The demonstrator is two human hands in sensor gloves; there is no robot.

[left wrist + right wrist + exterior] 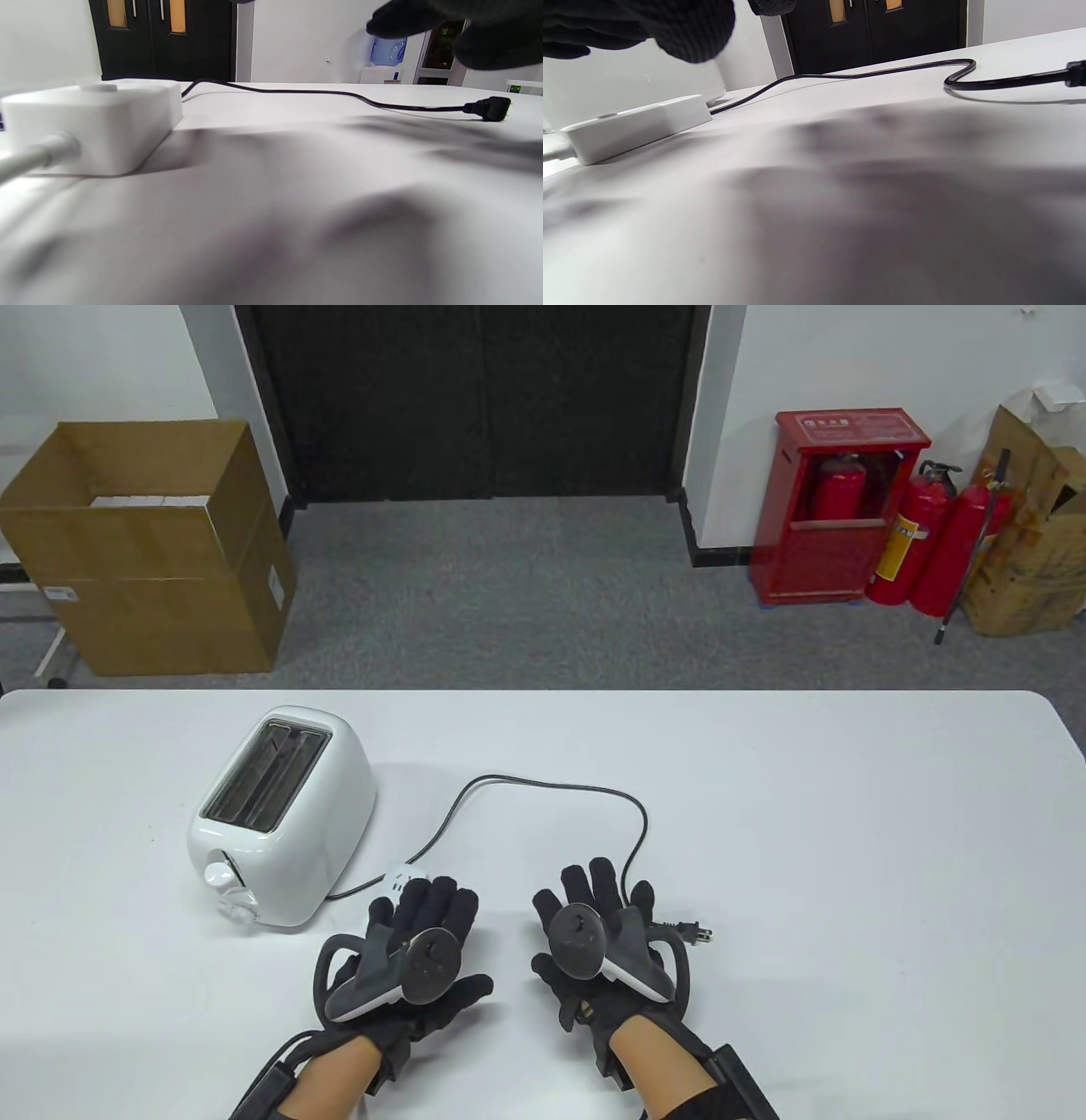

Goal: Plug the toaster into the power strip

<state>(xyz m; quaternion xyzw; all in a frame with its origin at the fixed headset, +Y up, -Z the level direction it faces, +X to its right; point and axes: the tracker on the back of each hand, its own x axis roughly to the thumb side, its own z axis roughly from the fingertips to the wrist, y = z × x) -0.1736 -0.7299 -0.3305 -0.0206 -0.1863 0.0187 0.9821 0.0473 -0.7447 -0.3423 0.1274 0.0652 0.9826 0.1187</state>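
On the white surface [848, 814], both hands hover spread, holding nothing; the plug [694, 934] could skid away if nudged.

- toaster [280, 814] sits on the counter [848, 831], up-left of the left hand [407, 959]
- power strip [93, 123] just past its fingers
- plug [691, 933] right beside the right hand [602, 942]

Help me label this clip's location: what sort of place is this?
Probably an office or workroom, not a kitchen: grey carpet, a red fire extinguisher cabinet with spare extinguishers beside it, cardboard boxes and a water dispenser behind the white table.
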